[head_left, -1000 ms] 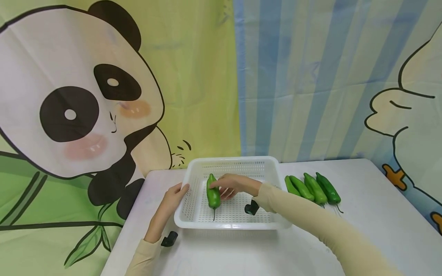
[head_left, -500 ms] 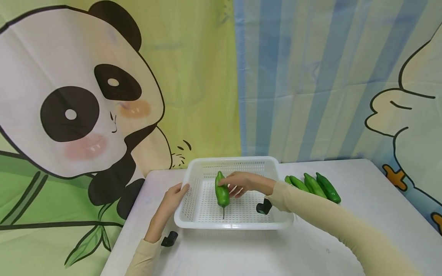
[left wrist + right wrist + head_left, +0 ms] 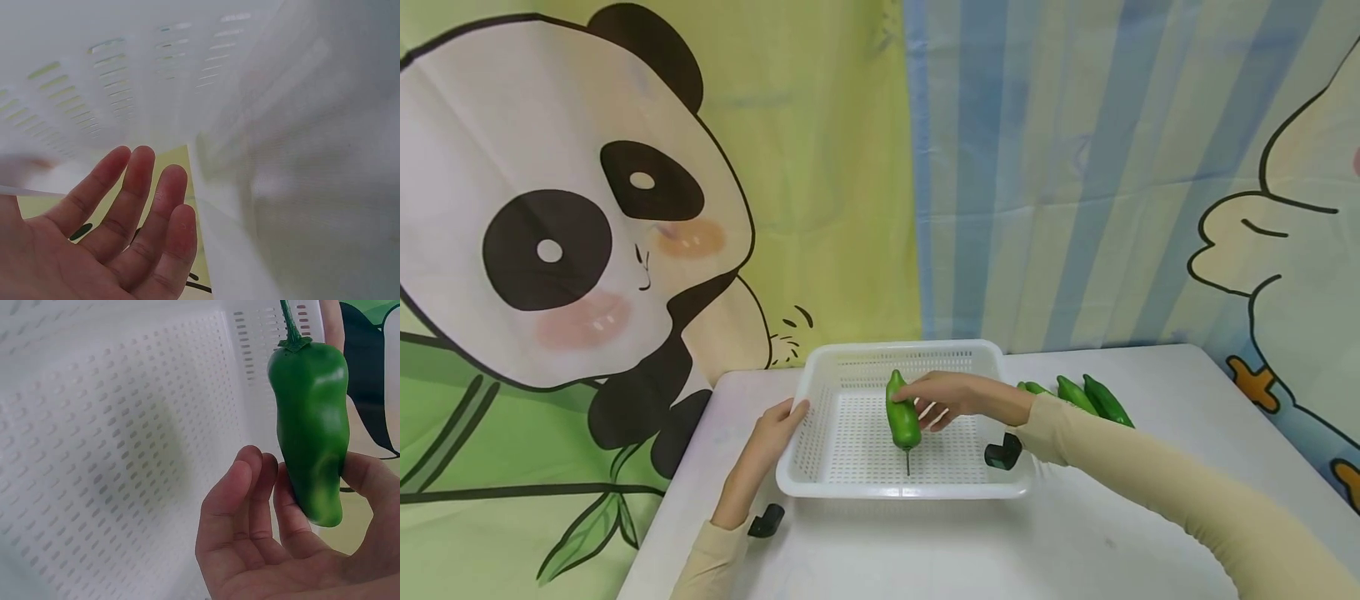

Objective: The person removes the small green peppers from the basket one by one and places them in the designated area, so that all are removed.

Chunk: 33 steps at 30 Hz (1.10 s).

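My right hand (image 3: 951, 396) pinches a green pepper (image 3: 902, 417) between thumb and finger near its tip, the other fingers loosely bent. In the right wrist view the pepper (image 3: 312, 419) has its stem at the top, over the perforated floor of a white plastic basket (image 3: 144, 444). My left hand (image 3: 777, 429) grips the left rim of that basket (image 3: 901, 492). From the left wrist, the left hand's fingers (image 3: 169, 203) lie along the outside wall; the thumb is mostly out of sight there.
Several green peppers (image 3: 1105, 400) lie on the white table (image 3: 1120, 533) to the right of the basket, partly hidden by the right sleeve (image 3: 1150, 467). A curtain (image 3: 835, 183) with cartoon prints hangs behind the table.
My right hand has moved to the right across the basket, carrying the green pepper with it. The left hand stays at the basket's left rim.
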{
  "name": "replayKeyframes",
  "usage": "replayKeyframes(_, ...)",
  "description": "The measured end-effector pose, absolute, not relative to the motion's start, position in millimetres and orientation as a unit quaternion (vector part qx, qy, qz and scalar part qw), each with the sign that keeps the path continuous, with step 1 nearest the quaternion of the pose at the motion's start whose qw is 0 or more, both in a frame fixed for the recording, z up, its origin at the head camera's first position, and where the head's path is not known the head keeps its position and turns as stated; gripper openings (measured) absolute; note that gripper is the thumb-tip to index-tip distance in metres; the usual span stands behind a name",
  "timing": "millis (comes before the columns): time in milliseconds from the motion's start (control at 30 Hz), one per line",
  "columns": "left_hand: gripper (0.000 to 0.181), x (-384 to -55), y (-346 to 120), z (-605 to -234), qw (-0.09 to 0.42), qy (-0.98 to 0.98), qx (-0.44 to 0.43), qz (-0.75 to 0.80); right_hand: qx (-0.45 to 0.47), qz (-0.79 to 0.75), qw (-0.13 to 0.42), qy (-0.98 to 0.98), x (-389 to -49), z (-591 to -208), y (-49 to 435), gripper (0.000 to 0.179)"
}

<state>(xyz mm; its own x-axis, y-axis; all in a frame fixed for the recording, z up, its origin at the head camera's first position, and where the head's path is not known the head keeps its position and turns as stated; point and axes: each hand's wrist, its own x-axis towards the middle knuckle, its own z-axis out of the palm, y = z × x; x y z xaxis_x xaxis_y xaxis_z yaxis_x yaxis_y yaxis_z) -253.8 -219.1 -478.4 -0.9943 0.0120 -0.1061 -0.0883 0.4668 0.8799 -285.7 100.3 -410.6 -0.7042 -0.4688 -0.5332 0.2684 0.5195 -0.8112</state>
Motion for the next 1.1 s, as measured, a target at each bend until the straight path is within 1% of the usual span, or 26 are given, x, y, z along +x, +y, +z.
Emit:
replayKeyframes(267, 0.054, -254.1, -219.7, -479.9, 0.048, 0.855, -0.022, 0.516, -0.048, -0.489, 0.372, 0.787, -282.5, -402.6, 121.1, 0.041)
replayKeyframes(533, 0.053, -254.1, -219.1, -479.4, 0.048, 0.852, -0.021, 0.521, -0.062, -0.494, 0.368, 0.785, -271.0, -392.0, 143.8, 0.043)
replayKeyframes(867, 0.051, -253.9, -218.6, -479.0, 0.047, 0.850, -0.017, 0.525, -0.060, -0.524, 0.352, 0.773, -263.5, -383.3, 180.7, 0.035)
replayKeyframes(1000, 0.051, -254.2, -218.9, -479.4, 0.047, 0.849, -0.020, 0.525, -0.064, -0.542, 0.357, 0.758, -260.7, -379.1, 192.5, 0.030)
replayKeyframes(1100, 0.052, -254.1, -219.1, -479.4, 0.046, 0.851, -0.017, 0.522, -0.076, -0.547, 0.363, 0.750, -258.4, -375.6, 201.3, 0.029)
